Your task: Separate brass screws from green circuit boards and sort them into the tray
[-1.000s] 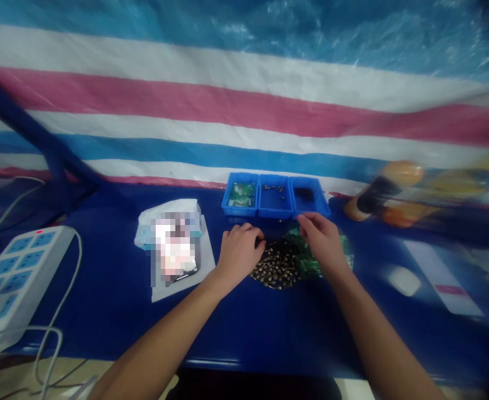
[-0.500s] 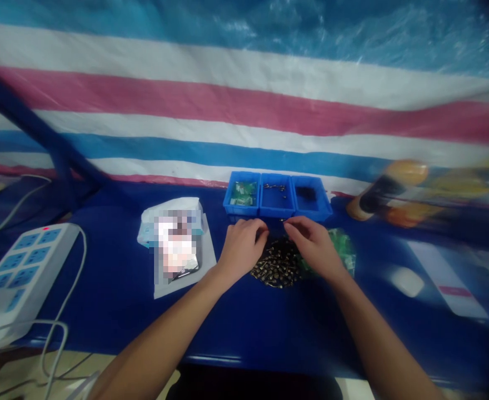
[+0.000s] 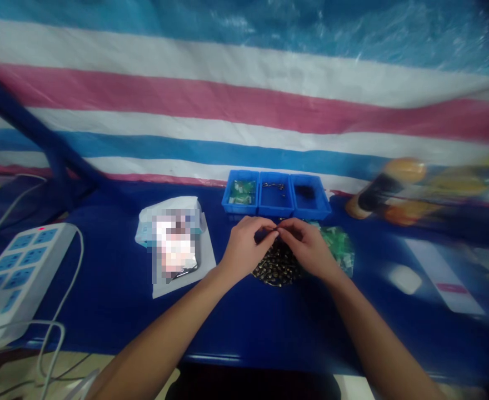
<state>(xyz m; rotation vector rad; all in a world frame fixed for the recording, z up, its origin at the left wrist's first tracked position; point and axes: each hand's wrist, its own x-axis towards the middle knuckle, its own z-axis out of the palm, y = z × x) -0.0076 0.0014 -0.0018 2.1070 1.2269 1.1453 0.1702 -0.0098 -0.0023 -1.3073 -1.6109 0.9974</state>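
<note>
My left hand (image 3: 250, 241) and my right hand (image 3: 307, 244) meet fingertip to fingertip above a heap of small brass-coloured metal parts (image 3: 278, 266). Both are closed in a pinch, with something tiny and dark between the fingertips that is too small to name. Green plastic packets (image 3: 339, 247) lie beside my right hand, partly hidden by it. Just beyond the hands stand three joined blue bins: the left bin (image 3: 240, 208) holds green packets, the middle bin (image 3: 275, 211) a few small metal parts, the right bin (image 3: 311, 213) a small dark clump.
A white power strip (image 3: 28, 278) with loose cables lies at the left. Nearer the hands are a white-and-blue packet (image 3: 144, 228) and a blurred-out phone on a white sheet. At the right are a bottle (image 3: 369, 194), a white rounded object (image 3: 405, 279) and a pale strip (image 3: 444, 275).
My two hands have come together; the fingertips, apart before, now meet. A small piece that showed at my right fingertips is now mostly hidden between them.
</note>
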